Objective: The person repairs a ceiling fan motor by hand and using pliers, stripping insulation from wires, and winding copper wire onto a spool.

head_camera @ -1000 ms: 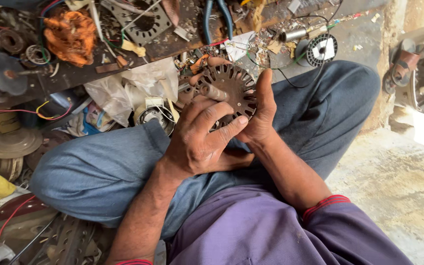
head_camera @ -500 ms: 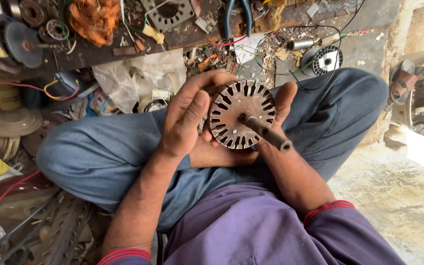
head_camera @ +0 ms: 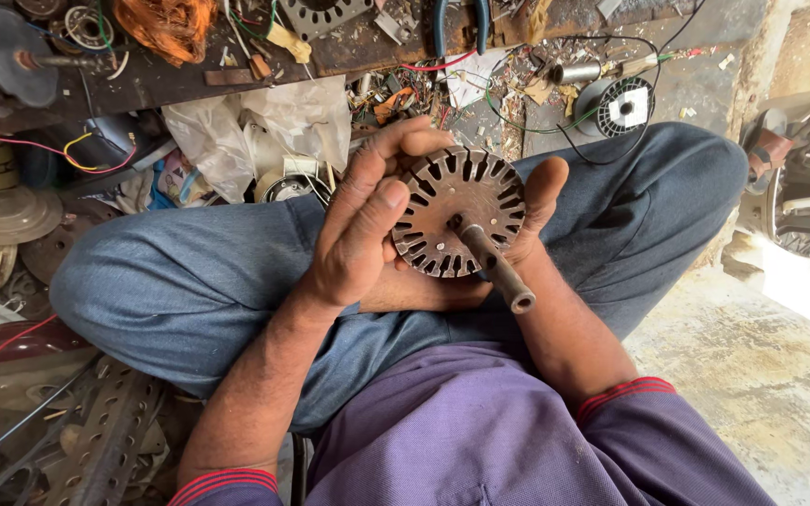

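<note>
Though partly hidden, palm (head_camera: 442,292) behind rotor (head_camera: 461,211)

Rusty slotted stator disc (head_camera: 457,211) with shaft (head_camera: 497,274), upright above the lap

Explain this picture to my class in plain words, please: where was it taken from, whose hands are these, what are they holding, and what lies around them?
The picture comes from a camera worn on a person's head, looking down at their own lap. The person sits cross-legged in blue trousers and a purple top.

Both hands hold one thing: a round slotted metal disc with a rusty shaft sticking out of its middle towards the camera. The left hand grips the disc's left edge, thumb on its face. The right hand cups it from the right and from behind.

Beyond the knees lies workshop clutter: a tangle of orange copper wire, a clear plastic bag, blue-handled pliers, a wire spool, loose coloured wires and other metal discs.
</note>
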